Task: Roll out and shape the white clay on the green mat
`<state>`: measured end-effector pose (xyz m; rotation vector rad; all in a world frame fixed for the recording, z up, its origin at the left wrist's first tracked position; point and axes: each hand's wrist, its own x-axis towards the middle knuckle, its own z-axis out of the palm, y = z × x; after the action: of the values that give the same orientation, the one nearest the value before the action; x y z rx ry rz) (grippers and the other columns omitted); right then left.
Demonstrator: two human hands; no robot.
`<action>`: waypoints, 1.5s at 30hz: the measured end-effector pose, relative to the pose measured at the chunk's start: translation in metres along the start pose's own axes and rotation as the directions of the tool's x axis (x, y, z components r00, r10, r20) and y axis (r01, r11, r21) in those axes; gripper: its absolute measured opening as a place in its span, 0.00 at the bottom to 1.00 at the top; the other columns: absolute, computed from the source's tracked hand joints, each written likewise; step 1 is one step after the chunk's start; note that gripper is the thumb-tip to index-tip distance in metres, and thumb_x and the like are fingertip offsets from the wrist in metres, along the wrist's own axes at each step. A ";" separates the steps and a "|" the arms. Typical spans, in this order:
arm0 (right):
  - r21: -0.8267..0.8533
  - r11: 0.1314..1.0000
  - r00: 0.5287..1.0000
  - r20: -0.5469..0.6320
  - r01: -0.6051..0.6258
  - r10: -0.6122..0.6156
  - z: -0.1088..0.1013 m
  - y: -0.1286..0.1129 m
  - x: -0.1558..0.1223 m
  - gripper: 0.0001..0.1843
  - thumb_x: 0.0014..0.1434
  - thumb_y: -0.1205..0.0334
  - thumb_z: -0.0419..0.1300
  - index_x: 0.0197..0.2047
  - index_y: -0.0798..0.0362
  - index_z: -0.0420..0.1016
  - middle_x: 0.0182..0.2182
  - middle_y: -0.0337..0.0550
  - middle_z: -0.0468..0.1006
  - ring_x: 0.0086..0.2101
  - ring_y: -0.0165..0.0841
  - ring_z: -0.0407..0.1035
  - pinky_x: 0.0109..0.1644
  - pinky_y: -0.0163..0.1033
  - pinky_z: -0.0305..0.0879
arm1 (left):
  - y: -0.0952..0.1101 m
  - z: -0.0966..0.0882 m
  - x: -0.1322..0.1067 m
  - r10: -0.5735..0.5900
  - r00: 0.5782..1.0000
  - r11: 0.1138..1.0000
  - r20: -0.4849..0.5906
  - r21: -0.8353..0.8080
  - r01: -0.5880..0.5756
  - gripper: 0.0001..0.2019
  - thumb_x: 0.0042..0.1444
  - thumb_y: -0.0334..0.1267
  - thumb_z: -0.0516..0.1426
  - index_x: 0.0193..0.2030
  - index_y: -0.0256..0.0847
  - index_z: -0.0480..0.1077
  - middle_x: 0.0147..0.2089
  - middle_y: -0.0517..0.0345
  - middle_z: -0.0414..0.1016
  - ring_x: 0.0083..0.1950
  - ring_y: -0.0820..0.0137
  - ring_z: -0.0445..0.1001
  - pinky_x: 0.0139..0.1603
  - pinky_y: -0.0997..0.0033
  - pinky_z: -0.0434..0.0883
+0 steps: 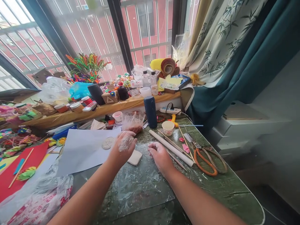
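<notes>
My left hand [124,144], its back smeared with white paste, is curled above the table beside a flat white clay slab [135,158]. Whatever its fingers may hold is hidden behind the hand. To the right of the slab is my right hand [161,157], with fingers bent in and the thumb close to them; I cannot make out anything in its grasp. The slab lies on a clear plastic sheet [138,190] streaked with white residue. A round patterned disc [108,143] rests on white paper [82,150] left of my left hand.
A white rolling rod [172,148], a pointed stick [177,161] and orange-handled scissors [205,164] lie at right. Behind stand a paper cup [168,128], a dark bottle [150,112] and a bag of reddish-brown material [133,122]. A crowded ledge [105,109] runs below the window.
</notes>
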<state>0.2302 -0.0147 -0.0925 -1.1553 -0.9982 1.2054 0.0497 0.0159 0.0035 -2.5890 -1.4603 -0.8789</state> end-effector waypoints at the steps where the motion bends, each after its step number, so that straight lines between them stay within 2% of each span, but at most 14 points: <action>1: 0.001 1.000 1.000 0.004 0.000 0.000 0.000 0.000 0.000 0.11 0.56 0.55 0.60 0.41 0.50 0.76 0.35 0.41 0.79 0.34 0.37 0.72 0.38 0.41 0.69 | 0.000 0.012 0.002 0.002 1.000 1.000 -0.006 0.010 -0.002 0.08 0.66 0.38 0.54 0.48 0.43 0.72 0.48 0.50 0.78 0.53 0.58 0.74 0.59 0.54 0.69; 4: 0.000 1.000 1.000 0.016 -0.002 0.002 -0.001 -0.001 0.000 0.11 0.56 0.56 0.59 0.41 0.50 0.76 0.35 0.41 0.79 0.34 0.37 0.72 0.39 0.41 0.69 | -0.005 0.041 0.001 0.057 0.995 0.998 0.083 0.022 -0.059 0.06 0.64 0.35 0.55 0.44 0.42 0.73 0.44 0.51 0.78 0.46 0.58 0.74 0.52 0.56 0.71; 6: -0.002 1.000 1.000 0.020 -0.002 0.002 -0.001 -0.001 0.000 0.10 0.57 0.56 0.59 0.41 0.50 0.76 0.35 0.41 0.79 0.35 0.37 0.72 0.40 0.41 0.69 | -0.010 0.050 0.001 0.081 0.991 0.997 0.110 0.009 -0.082 0.05 0.64 0.35 0.56 0.43 0.44 0.74 0.43 0.52 0.78 0.44 0.60 0.74 0.49 0.59 0.71; 11: 0.004 1.000 1.000 0.012 -0.004 0.004 0.000 -0.001 0.000 0.10 0.57 0.56 0.61 0.41 0.50 0.76 0.36 0.41 0.80 0.36 0.37 0.72 0.41 0.40 0.69 | -0.016 0.048 0.004 0.061 0.996 0.998 0.057 0.007 -0.062 0.07 0.68 0.36 0.52 0.47 0.43 0.72 0.45 0.51 0.76 0.48 0.60 0.73 0.52 0.57 0.69; 15: 0.020 1.000 1.000 0.011 0.005 -0.005 0.001 -0.003 -0.001 0.10 0.57 0.55 0.61 0.41 0.50 0.77 0.36 0.41 0.80 0.35 0.36 0.72 0.41 0.40 0.69 | -0.010 0.053 -0.001 0.141 0.981 0.990 0.133 -0.018 -0.139 0.05 0.65 0.36 0.56 0.45 0.45 0.72 0.44 0.53 0.77 0.46 0.61 0.73 0.50 0.59 0.70; 19: 0.021 1.000 1.000 0.000 0.018 -0.018 0.001 -0.003 -0.001 0.10 0.57 0.55 0.62 0.40 0.49 0.77 0.35 0.40 0.81 0.35 0.37 0.72 0.41 0.40 0.69 | -0.002 0.059 -0.007 0.068 0.995 0.998 0.075 -0.021 -0.066 0.07 0.67 0.34 0.52 0.46 0.43 0.70 0.44 0.51 0.76 0.46 0.59 0.72 0.51 0.56 0.69; 22: 0.011 1.000 1.000 -0.004 0.024 -0.024 0.000 -0.003 0.000 0.10 0.57 0.55 0.62 0.41 0.49 0.77 0.35 0.40 0.81 0.35 0.37 0.72 0.41 0.40 0.69 | 0.001 0.061 -0.008 0.079 0.991 0.995 0.109 -0.061 -0.073 0.06 0.66 0.35 0.53 0.45 0.43 0.71 0.43 0.52 0.76 0.44 0.60 0.72 0.49 0.57 0.70; 26: -0.012 1.000 1.000 -0.004 0.026 -0.026 0.000 -0.004 0.000 0.09 0.57 0.57 0.61 0.40 0.49 0.77 0.35 0.40 0.80 0.36 0.36 0.72 0.41 0.40 0.68 | 0.001 0.065 -0.008 -0.094 0.991 0.973 0.098 -0.200 0.112 0.06 0.64 0.36 0.54 0.44 0.43 0.71 0.44 0.52 0.76 0.48 0.59 0.73 0.53 0.55 0.70; 29: -0.026 0.999 1.000 0.000 0.022 -0.022 0.000 -0.004 0.001 0.09 0.57 0.58 0.60 0.40 0.50 0.76 0.36 0.40 0.80 0.36 0.36 0.72 0.41 0.40 0.67 | -0.003 0.060 -0.002 -0.129 0.983 0.952 0.129 -0.262 0.159 0.07 0.64 0.38 0.54 0.46 0.43 0.71 0.44 0.53 0.78 0.47 0.61 0.75 0.52 0.58 0.72; 33: -0.034 0.999 1.000 0.007 0.017 -0.017 0.001 -0.005 0.000 0.09 0.57 0.59 0.59 0.41 0.50 0.76 0.35 0.40 0.79 0.36 0.36 0.72 0.41 0.40 0.66 | -0.016 0.028 0.010 -0.142 0.969 0.926 0.204 -0.318 0.203 0.14 0.70 0.44 0.47 0.54 0.43 0.69 0.47 0.52 0.80 0.46 0.65 0.79 0.47 0.64 0.76; 35: -0.034 0.999 1.000 0.013 0.017 -0.017 0.001 -0.005 0.000 0.09 0.57 0.59 0.58 0.41 0.50 0.76 0.35 0.40 0.79 0.35 0.36 0.72 0.42 0.40 0.66 | -0.023 0.008 0.011 -0.013 0.909 0.943 0.416 -0.298 0.150 0.15 0.66 0.46 0.54 0.55 0.44 0.72 0.52 0.52 0.80 0.53 0.62 0.78 0.54 0.62 0.75; 36: -0.034 0.999 1.000 0.015 0.017 -0.016 0.001 -0.004 0.000 0.09 0.57 0.59 0.58 0.41 0.50 0.76 0.35 0.40 0.79 0.36 0.36 0.72 0.42 0.40 0.66 | -0.026 -0.001 0.009 0.068 0.855 0.966 0.515 -0.249 0.073 0.19 0.61 0.46 0.60 0.58 0.47 0.72 0.57 0.52 0.78 0.57 0.59 0.77 0.59 0.59 0.73; 39: -0.041 0.999 1.000 0.016 0.013 -0.012 0.002 -0.004 -0.001 0.09 0.57 0.59 0.59 0.40 0.50 0.76 0.35 0.40 0.79 0.36 0.36 0.72 0.42 0.40 0.67 | -0.033 -0.014 -0.001 0.147 0.739 0.989 0.657 -0.116 -0.093 0.37 0.47 0.44 0.70 0.65 0.51 0.69 0.64 0.52 0.75 0.64 0.51 0.72 0.66 0.51 0.68; 45: -0.072 0.997 1.000 0.018 0.008 -0.007 0.001 -0.005 -0.002 0.10 0.58 0.59 0.58 0.42 0.51 0.75 0.37 0.42 0.79 0.36 0.37 0.72 0.44 0.42 0.68 | -0.035 -0.011 -0.007 0.121 0.722 0.989 0.681 -0.016 -0.150 0.34 0.49 0.43 0.70 0.64 0.49 0.70 0.59 0.50 0.78 0.59 0.52 0.76 0.60 0.55 0.73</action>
<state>0.2297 -0.0165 -0.0875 -1.1980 -1.0659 1.1842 0.0141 0.0263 0.0011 -3.0974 -1.3218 0.1804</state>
